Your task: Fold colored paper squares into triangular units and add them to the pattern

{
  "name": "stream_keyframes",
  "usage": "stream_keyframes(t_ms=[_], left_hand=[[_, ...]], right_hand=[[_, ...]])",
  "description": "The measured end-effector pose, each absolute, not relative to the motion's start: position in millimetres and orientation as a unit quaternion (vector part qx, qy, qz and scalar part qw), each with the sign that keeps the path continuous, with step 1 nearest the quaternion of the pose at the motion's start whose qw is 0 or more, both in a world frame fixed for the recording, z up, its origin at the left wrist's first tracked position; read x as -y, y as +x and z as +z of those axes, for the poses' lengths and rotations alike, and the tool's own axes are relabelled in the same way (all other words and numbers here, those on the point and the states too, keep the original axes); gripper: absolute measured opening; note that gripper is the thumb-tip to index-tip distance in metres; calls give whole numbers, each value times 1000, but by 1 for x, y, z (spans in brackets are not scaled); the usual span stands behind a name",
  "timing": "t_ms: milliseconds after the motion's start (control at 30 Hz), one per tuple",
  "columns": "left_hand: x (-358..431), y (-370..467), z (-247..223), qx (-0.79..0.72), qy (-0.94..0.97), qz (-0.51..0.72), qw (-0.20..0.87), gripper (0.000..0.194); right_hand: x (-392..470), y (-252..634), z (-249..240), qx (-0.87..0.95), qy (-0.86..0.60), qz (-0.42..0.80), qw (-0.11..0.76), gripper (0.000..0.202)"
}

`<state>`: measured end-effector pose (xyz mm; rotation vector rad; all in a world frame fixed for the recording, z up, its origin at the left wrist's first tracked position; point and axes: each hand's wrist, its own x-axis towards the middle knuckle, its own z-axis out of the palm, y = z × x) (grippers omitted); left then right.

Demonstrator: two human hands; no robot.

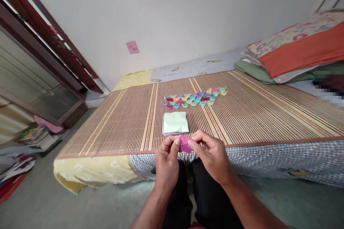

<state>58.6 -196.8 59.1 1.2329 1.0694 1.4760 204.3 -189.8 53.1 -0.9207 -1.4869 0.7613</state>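
Note:
A small folded piece of magenta paper is pinched between my two hands, just over the front edge of the bed. My left hand grips its left side between thumb and fingers. On its right side, my right hand is closed with the thumb pressed on top; some of its fingers are hidden behind. Right beyond my hands lies a stack of square paper sheets, pale green on top and creased. Farther back, rows of small folded paper pieces in many colours rest on the mat.
A striped bamboo mat covers the bed, over a checked and yellow sheet. Folded bedding is piled at the right. A pink note is on the wall. Books and papers lie at the left by a cabinet.

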Motion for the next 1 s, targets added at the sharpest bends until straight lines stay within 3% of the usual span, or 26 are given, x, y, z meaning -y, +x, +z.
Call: stream_keyframes(t_ms=[233, 333, 567, 1000], left_hand=[[200, 58, 61, -478, 608, 542, 331, 28], [202, 57, 60, -485, 654, 511, 276, 32], [202, 56, 53, -413, 573, 524, 477, 14], [201, 58, 52, -381, 500, 575, 525, 22]], right_hand=[[188, 201, 58, 647, -395, 319, 568, 5], [188, 199, 58, 640, -379, 316, 589, 10], [188, 203, 54, 519, -383, 485, 591, 23], [186, 202, 55, 514, -383, 481, 598, 26]])
